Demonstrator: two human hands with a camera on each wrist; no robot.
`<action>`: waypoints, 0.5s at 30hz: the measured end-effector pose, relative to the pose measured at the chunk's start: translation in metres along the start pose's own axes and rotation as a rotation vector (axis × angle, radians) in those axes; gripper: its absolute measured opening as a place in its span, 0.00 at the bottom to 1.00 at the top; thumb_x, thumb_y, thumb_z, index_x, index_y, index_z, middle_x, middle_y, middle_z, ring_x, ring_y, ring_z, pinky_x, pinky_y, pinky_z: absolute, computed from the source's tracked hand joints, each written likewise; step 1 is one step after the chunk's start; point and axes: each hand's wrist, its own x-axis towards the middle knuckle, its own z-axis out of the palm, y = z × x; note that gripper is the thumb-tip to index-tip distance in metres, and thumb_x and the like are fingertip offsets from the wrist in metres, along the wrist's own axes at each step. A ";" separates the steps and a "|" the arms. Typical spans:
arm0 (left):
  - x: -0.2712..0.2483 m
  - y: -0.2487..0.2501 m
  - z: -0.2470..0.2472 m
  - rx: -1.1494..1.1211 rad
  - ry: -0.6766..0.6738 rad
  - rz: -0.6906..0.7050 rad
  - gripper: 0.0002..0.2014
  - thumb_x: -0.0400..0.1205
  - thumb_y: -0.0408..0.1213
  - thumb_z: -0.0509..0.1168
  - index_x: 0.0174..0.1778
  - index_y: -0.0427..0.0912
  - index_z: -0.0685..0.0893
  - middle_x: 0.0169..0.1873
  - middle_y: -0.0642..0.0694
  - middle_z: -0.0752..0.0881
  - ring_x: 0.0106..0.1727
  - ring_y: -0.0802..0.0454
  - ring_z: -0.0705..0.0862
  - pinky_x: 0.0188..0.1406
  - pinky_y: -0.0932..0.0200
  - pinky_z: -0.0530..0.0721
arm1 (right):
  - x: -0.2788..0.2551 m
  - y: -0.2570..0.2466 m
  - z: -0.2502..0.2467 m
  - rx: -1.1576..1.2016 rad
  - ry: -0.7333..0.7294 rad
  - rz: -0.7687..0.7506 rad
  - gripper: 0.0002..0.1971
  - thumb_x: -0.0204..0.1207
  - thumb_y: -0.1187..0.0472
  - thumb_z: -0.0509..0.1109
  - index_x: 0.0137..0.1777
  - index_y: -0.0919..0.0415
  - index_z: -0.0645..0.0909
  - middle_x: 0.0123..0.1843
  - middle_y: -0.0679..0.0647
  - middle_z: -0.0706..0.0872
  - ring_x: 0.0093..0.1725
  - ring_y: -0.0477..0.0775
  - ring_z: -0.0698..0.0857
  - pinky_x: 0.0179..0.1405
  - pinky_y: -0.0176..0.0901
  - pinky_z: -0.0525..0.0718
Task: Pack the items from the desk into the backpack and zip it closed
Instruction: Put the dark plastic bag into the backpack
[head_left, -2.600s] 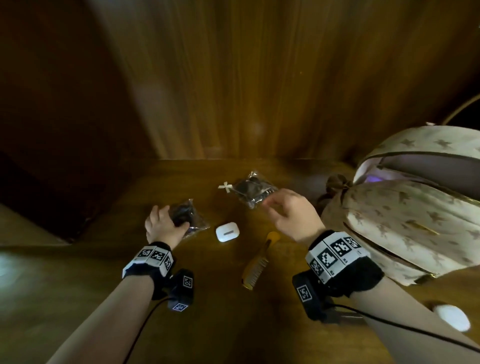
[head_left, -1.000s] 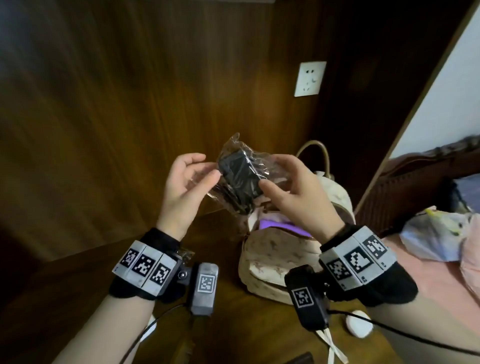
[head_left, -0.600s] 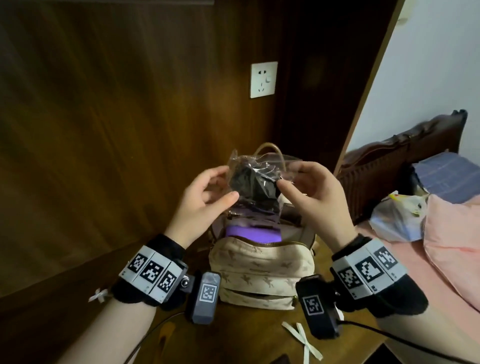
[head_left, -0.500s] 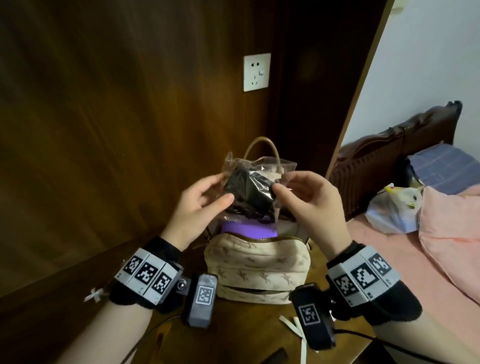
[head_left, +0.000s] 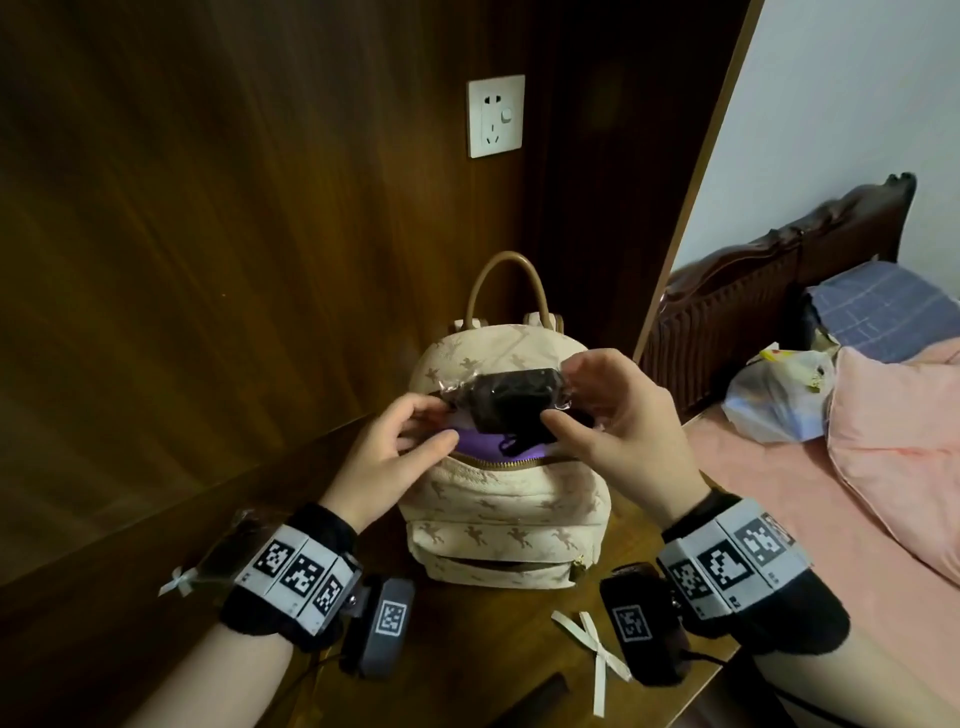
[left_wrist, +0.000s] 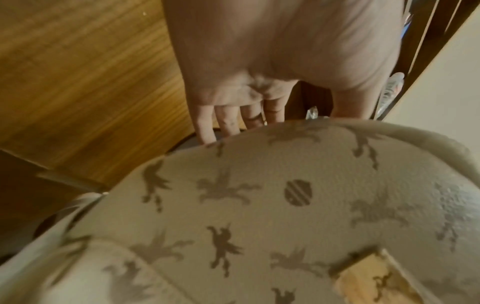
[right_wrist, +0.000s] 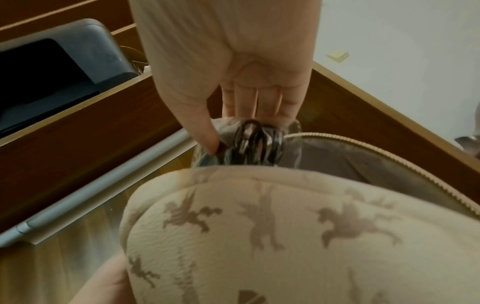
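A beige horse-print backpack (head_left: 498, 499) stands on the desk with its top zip open and something purple (head_left: 480, 448) inside. Just above that opening is a clear packet of black hair ties (head_left: 514, 402). My left hand (head_left: 439, 421) pinches the packet's left end and my right hand (head_left: 563, 392) pinches its right end. In the right wrist view, thumb and fingers of my right hand (right_wrist: 233, 133) squeeze the packet (right_wrist: 249, 144) over the backpack's zip edge (right_wrist: 363, 150). The left wrist view shows my left hand (left_wrist: 283, 118) reaching behind the backpack's front (left_wrist: 285, 205).
A second clear packet (head_left: 228, 545) with a white bow lies on the desk by my left wrist. A loose white ribbon bow (head_left: 592, 644) lies near the front edge. Wood panelling with a wall socket (head_left: 494, 115) is behind. A bed (head_left: 779, 519) is at the right.
Both hands have lowered the packet from in front of the wall down to the backpack's open top. The packet now lies flatter, across the opening.
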 end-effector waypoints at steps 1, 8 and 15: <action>-0.001 -0.004 -0.001 0.008 0.021 -0.020 0.20 0.69 0.53 0.69 0.56 0.53 0.80 0.56 0.54 0.84 0.59 0.63 0.82 0.57 0.63 0.79 | -0.001 0.001 -0.001 -0.031 -0.013 0.009 0.18 0.67 0.61 0.78 0.54 0.51 0.76 0.48 0.39 0.85 0.47 0.36 0.86 0.48 0.33 0.86; -0.015 -0.023 -0.003 0.004 0.052 -0.075 0.23 0.71 0.43 0.74 0.59 0.58 0.75 0.60 0.55 0.81 0.63 0.67 0.79 0.59 0.58 0.83 | -0.005 -0.001 0.011 -0.374 -0.398 -0.079 0.25 0.66 0.51 0.71 0.64 0.51 0.73 0.55 0.45 0.81 0.52 0.47 0.80 0.47 0.36 0.76; -0.024 -0.031 0.001 0.016 0.077 -0.005 0.37 0.65 0.41 0.77 0.70 0.56 0.70 0.69 0.56 0.70 0.68 0.74 0.70 0.54 0.64 0.84 | 0.003 0.003 0.035 -0.467 -0.323 0.130 0.13 0.69 0.52 0.70 0.48 0.53 0.69 0.41 0.46 0.75 0.42 0.51 0.75 0.29 0.33 0.63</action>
